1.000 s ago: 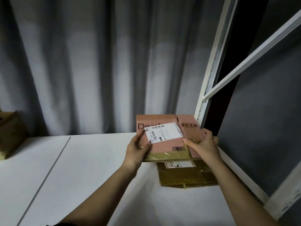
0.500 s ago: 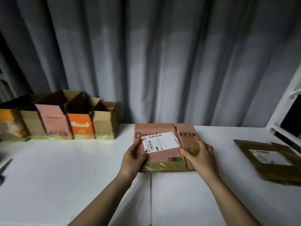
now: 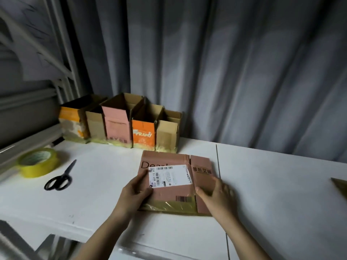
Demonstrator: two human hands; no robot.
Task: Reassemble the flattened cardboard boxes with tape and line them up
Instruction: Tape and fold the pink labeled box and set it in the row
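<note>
A flattened pink cardboard box (image 3: 169,194) with a white shipping label lies on the white table (image 3: 272,194) in front of me. My left hand (image 3: 136,193) grips its left edge, thumb on top near the label. My right hand (image 3: 216,196) rests on its right panel with fingers spread. A row of several assembled open boxes (image 3: 122,124) stands at the back left against the curtain. A roll of yellow tape (image 3: 36,162) and black scissors (image 3: 61,178) lie at the left.
The corner of another flattened brown box (image 3: 340,187) shows at the right edge. A grey curtain hangs behind the table. A white metal frame (image 3: 62,59) stands at the far left. The table's front edge runs just below my forearms.
My view has swung left from the table's right end. Both hands carried the pink box leftward and set it flat on the table near the row of boxes.
</note>
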